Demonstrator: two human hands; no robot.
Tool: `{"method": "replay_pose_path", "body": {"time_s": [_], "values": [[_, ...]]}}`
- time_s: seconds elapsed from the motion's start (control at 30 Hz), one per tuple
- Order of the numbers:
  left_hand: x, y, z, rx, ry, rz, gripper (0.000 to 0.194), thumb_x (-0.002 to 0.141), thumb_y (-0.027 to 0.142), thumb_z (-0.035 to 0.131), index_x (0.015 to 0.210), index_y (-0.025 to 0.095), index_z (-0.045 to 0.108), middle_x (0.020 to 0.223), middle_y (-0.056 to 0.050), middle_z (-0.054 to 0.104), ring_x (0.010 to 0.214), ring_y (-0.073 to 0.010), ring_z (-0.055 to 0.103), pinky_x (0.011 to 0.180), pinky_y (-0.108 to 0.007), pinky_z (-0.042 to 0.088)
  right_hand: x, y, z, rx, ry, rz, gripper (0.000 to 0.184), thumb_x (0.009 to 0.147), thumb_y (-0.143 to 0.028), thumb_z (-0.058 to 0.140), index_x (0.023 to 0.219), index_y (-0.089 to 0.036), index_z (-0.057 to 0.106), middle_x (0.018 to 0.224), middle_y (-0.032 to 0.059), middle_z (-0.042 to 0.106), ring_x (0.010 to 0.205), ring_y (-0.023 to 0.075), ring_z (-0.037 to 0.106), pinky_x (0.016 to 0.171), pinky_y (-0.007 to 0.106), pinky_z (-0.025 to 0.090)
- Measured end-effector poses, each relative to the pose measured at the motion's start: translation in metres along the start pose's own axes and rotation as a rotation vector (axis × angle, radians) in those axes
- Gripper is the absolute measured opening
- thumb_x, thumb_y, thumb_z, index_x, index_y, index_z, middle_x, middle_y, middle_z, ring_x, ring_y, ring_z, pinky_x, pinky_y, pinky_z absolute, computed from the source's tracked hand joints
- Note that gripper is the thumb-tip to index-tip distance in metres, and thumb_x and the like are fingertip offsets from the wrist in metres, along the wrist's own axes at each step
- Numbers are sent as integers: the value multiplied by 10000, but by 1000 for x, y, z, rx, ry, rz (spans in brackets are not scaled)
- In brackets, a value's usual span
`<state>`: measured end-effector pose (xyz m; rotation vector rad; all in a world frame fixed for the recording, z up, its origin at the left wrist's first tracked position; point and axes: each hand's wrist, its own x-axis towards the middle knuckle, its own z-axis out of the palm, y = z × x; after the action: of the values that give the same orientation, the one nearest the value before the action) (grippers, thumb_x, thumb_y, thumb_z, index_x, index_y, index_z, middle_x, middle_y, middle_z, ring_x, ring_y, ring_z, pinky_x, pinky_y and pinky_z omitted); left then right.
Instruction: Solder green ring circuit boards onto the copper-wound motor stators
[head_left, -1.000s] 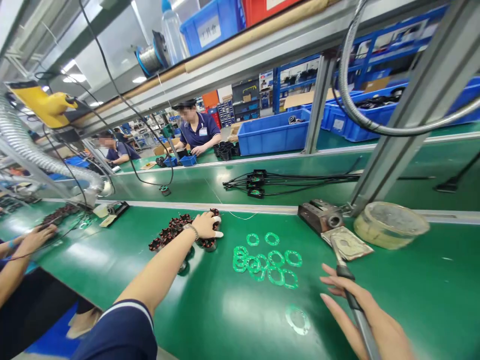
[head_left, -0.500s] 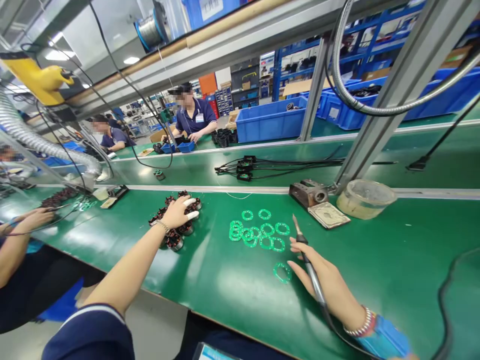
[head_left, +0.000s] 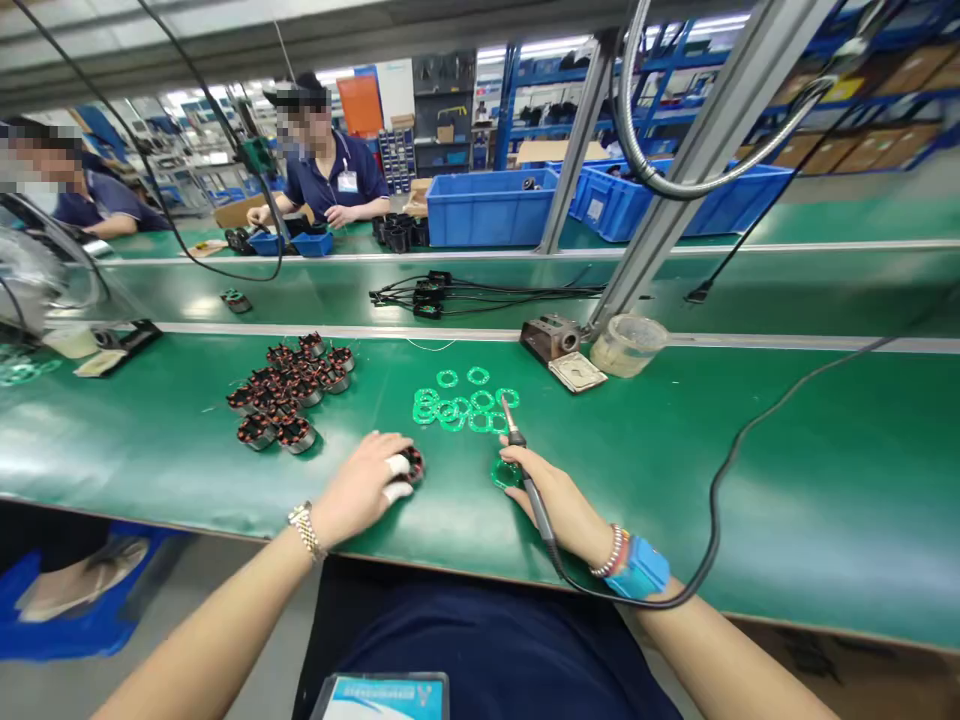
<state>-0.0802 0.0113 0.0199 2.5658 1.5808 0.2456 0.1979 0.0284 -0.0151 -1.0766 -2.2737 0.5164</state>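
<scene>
My left hand (head_left: 364, 485), with white covers on two fingers, is closed around a small motor stator (head_left: 413, 464) with copper windings, low over the bench at the middle. My right hand (head_left: 566, 508) holds a soldering iron (head_left: 534, 497) by its dark handle, tip pointing away from me. The thumb and fingers of that hand also reach a green ring-shaped circuit board (head_left: 498, 475); whether they pinch it I cannot tell. Beyond it lies a loose spread of green ring boards (head_left: 451, 410). Several more stators (head_left: 281, 385) stand grouped at the left.
A soldering iron stand (head_left: 551, 338), a square cleaning pad (head_left: 577, 372) and a round plastic tub (head_left: 628, 345) stand behind the boards. Black cables (head_left: 429, 295) lie on the back ledge. The iron's cord (head_left: 712, 520) loops right. Co-workers sit across the bench.
My left hand has left the stator group and come toward me with one stator. My right hand now touches the single ring board, still holding the iron. The view has turned right.
</scene>
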Motion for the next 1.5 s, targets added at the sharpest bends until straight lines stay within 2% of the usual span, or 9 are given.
{"method": "replay_pose_path", "body": {"time_s": [0.13, 0.3, 0.43, 0.63, 0.87, 1.0, 1.13, 1.27, 1.5], "values": [[-17, 38, 20, -177, 103, 62, 270, 781, 311, 579, 1037, 229, 552, 1291, -87, 508, 1223, -246, 419, 1058, -454, 295, -11, -9, -3, 32, -54, -35, 405, 773, -74, 471, 1149, -214, 423, 1256, 112, 520, 1108, 212, 552, 925, 370, 474], [-51, 30, 35, -279, 259, -239, 504, 748, 393, 598, 1190, 229, 420, 1231, -135, 522, 1150, -273, 489, 971, -455, 409, -23, -16, -9, 64, -71, -18, 413, 792, -123, 498, 1174, -229, 383, 1284, 116, 490, 1137, 224, 527, 937, 385, 465], [-57, 24, 38, -182, 116, -218, 591, 735, 484, 585, 1241, 224, 423, 1295, -136, 478, 1252, -318, 372, 1012, -497, 340, -23, -21, -1, 44, -21, 35, 436, 768, -152, 566, 1160, -231, 395, 1227, 125, 522, 1076, 248, 557, 903, 426, 479], [-14, 30, 33, -209, -43, -100, 771, 711, 532, 587, 1357, 229, 295, 1433, -118, 317, 1341, -320, 189, 1062, -523, 211, -20, -24, -2, 147, -97, 32, 419, 786, -85, 466, 1164, -242, 374, 1296, 107, 478, 1156, 210, 510, 947, 397, 450], [3, 18, 18, -468, -199, 8, 670, 681, 339, 669, 1293, 277, 403, 1314, -54, 489, 1257, -243, 374, 1091, -461, 168, -20, -19, -9, 194, -195, -80, 417, 803, -51, 397, 1178, -230, 371, 1310, 93, 479, 1191, 183, 480, 964, 360, 435], [-1, 23, 22, -478, -150, -9, 598, 604, 411, 732, 1146, 239, 547, 1102, -74, 608, 1055, -257, 530, 1033, -471, 281, -21, -25, 6, 72, -38, 14, 377, 797, -113, 492, 1153, -214, 415, 1191, 125, 550, 1047, 232, 575, 886, 396, 490], [-6, 27, 29, -444, -86, -29, 664, 585, 451, 738, 1175, 232, 523, 1236, -102, 544, 1241, -306, 377, 1050, -492, 246, -25, -32, 5, 7, 49, 59, 373, 797, -154, 525, 1149, -201, 412, 1147, 151, 555, 1024, 262, 573, 860, 432, 500], [-6, 27, 23, -479, -171, -32, 779, 632, 421, 711, 1312, 235, 379, 1373, -117, 416, 1340, -279, 221, 1080, -511, 161, -30, -30, -5, 108, -81, -86, 364, 813, -87, 420, 1150, -221, 392, 1257, 126, 508, 1127, 209, 530, 927, 373, 471], [-6, 39, 22, -734, -40, -159, 541, 607, 346, 739, 1088, 215, 529, 1188, -87, 581, 1247, -268, 402, 1067, -486, 227, -28, -33, 12, 108, 114, 8, 278, 826, -156, 460, 1101, -202, 460, 1106, 130, 592, 976, 217, 610, 830, 353, 516]]}}
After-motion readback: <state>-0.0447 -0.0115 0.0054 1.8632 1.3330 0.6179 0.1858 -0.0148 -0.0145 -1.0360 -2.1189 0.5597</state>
